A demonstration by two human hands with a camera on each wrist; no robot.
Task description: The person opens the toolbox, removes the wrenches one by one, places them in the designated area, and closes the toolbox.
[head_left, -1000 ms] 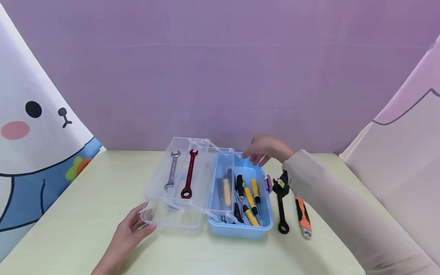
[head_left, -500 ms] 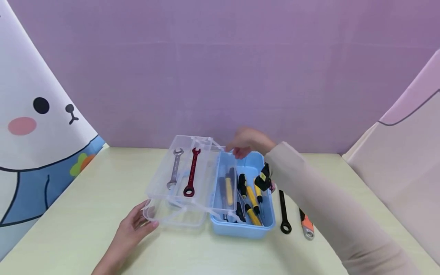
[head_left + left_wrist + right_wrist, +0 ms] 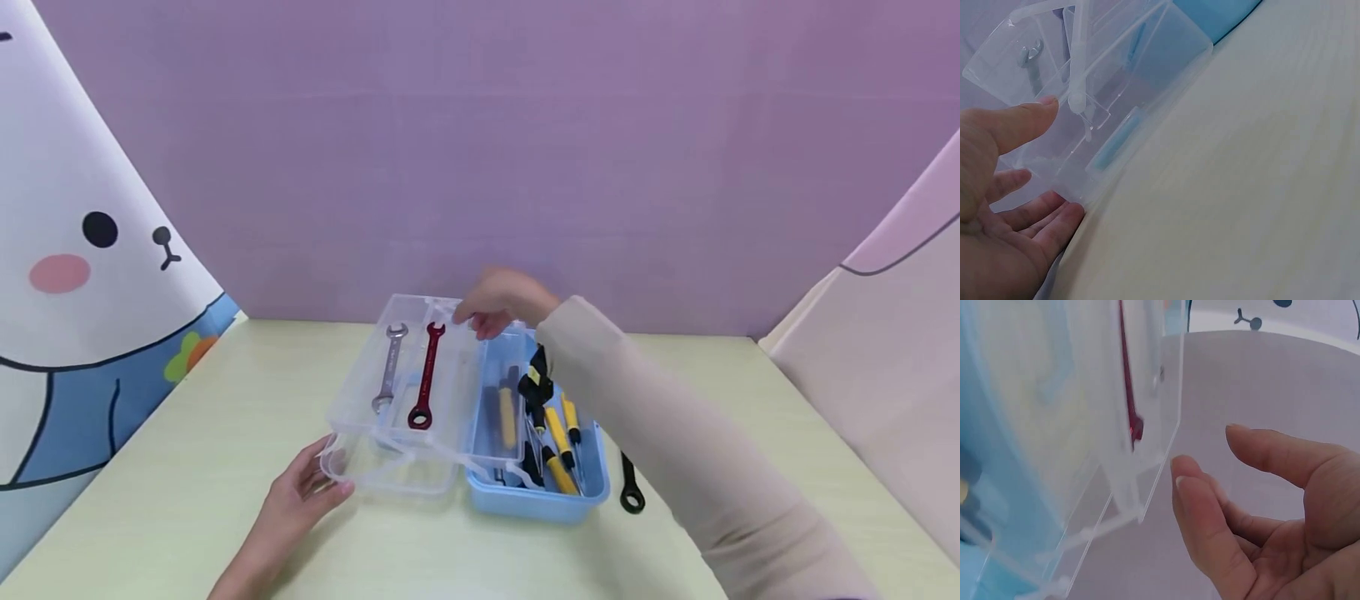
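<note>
Reaching leftward since a second ago, the right hand now hovers at the far edge of the clear tray, where earlier it was over the back right corner of the blue toolbox. Its fingers are loosely spread and slightly bent, close to the tray's back wall but holding nothing; the right wrist view shows a gap between the fingertips and the clear plastic. The left hand rests much as before at the near left corner of the open transparent lid, fingers straight and relaxed against the plastic, thumb raised beside it. The tray sits swung out to the left of the toolbox on its hinged arms, carrying a silver wrench and a red wrench side by side. Yellow-handled screwdrivers lie in the toolbox. On the pale table, a black wrench lies just right of the box, partly hidden by the beige sleeve.
</note>
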